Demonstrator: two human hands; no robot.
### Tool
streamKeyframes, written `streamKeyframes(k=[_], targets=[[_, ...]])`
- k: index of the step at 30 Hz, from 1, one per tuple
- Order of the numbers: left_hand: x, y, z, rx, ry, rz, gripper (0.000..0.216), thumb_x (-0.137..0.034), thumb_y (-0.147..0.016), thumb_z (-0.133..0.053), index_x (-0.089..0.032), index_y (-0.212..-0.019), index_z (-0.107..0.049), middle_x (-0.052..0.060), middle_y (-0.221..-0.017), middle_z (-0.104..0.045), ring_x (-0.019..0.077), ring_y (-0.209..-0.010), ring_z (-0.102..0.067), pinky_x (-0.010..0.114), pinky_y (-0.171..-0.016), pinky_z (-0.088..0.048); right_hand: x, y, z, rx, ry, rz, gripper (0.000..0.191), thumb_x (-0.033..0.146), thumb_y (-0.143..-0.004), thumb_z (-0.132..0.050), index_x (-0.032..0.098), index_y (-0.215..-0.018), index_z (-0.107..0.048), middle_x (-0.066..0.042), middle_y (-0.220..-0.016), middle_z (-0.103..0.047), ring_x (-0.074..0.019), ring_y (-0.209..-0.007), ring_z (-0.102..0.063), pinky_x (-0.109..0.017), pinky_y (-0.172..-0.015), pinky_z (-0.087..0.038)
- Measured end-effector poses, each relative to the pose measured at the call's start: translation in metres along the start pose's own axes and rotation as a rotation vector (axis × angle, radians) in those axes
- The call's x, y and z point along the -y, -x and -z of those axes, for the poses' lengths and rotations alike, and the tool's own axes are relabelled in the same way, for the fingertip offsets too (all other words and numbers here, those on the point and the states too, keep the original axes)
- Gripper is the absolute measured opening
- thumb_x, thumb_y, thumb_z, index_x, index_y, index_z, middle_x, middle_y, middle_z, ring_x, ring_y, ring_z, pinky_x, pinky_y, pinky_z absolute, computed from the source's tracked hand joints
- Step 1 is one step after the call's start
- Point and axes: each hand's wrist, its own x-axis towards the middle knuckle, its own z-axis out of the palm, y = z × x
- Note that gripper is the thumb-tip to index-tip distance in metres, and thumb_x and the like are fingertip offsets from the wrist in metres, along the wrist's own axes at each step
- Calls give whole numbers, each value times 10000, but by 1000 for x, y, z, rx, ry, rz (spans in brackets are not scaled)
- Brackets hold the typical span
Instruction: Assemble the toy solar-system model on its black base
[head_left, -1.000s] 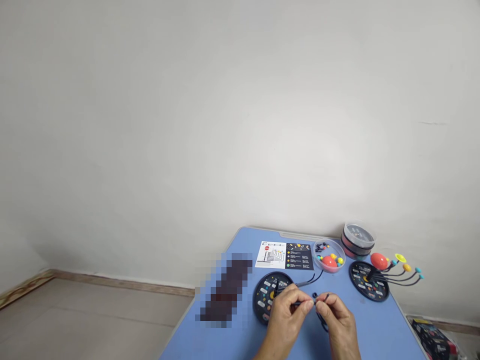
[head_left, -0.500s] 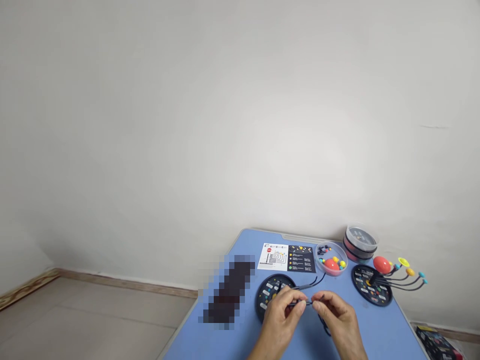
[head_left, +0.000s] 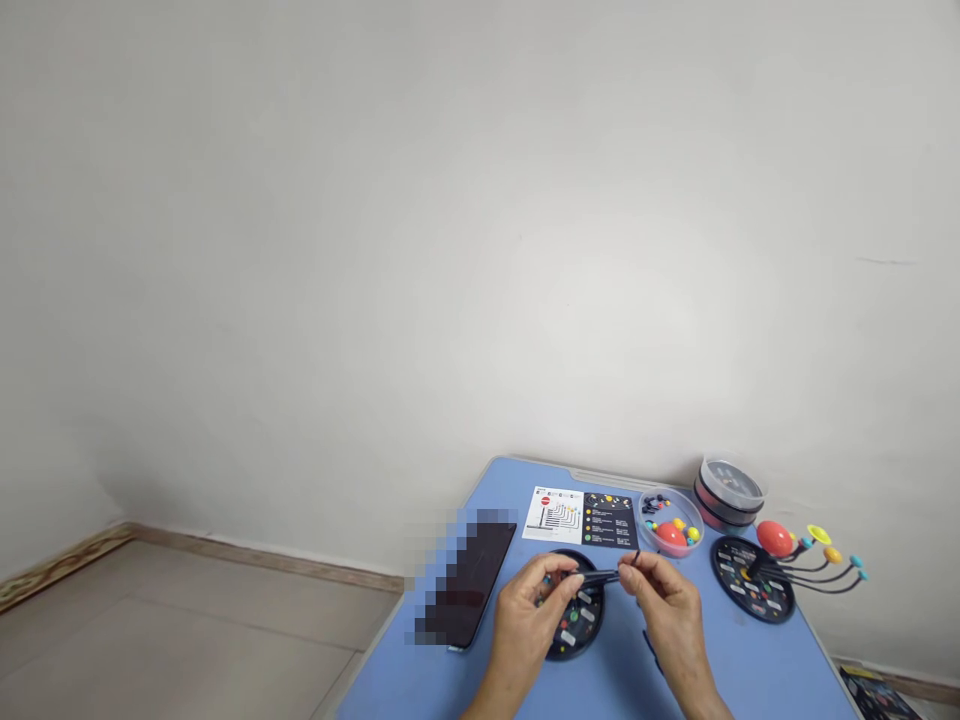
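Pinching a black rod piece (head_left: 600, 577): one end is gripped by the left hand (head_left: 532, 600), the other by the right hand (head_left: 664, 600), thumb and fingertips closed on it in both. It is held over the near edge of the leaflet and above the round black base (head_left: 587, 628); whether it is joined to the base cannot be told. Clock directions are taken from the hands. Progress, judged: part-way at most, no balls seen fitted here; a red ball (head_left: 671, 538) and small coloured balls (head_left: 693, 535) are left loose in the clear tub (head_left: 684, 506) at 1 to 2 o'clock. At 3 o'clock a ball-topped model (head_left: 754, 580) is set down, apparently complete. At 2 o'clock round containers (head_left: 725, 507) are stacked. Writing: at 12 o'clock a two-panel leaflet (head_left: 553, 520) is laid flat, diagram made out, print too small to be read; base labels (head_left: 568, 640) likewise; no brand can be made out
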Motion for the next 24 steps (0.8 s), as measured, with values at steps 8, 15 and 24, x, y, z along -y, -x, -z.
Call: streamKeyframes(k=[8,15,24], targets=[[0,-19,-4,-39,-138,-258,141,-352,-740,-726,-223,-691,-755,47,-734,-725,180,-601,-627,260,-566,-540,-5,-13,0,-33,30,68,344,503,-643,-776,188,-782,-770,-23,-676,-691,-185,-640,-605,-290,-618,-530],[4,-17,-5,-17,-141,-101,182,-402,-704,-743,-221,-687,-748,25,-711,-725,185,-589,-645,271,-565,-561,-14,-13,1,-42,106,122,413,560,-671,-756,176,-822,-775,-58,-739,-734,-201,-665,-643,-306,-633,-548],[9,-15,2,32,-96,18,173,-352,-704,-710,-226,-788,-793,38,-810,-777,203,-644,-700,239,-495,-561,-20,-13,1,-41,223,237,366,521,-738,-709,179,-854,-767,-81,-829,-764,-225,-741,-688,-319,-705,-562]])
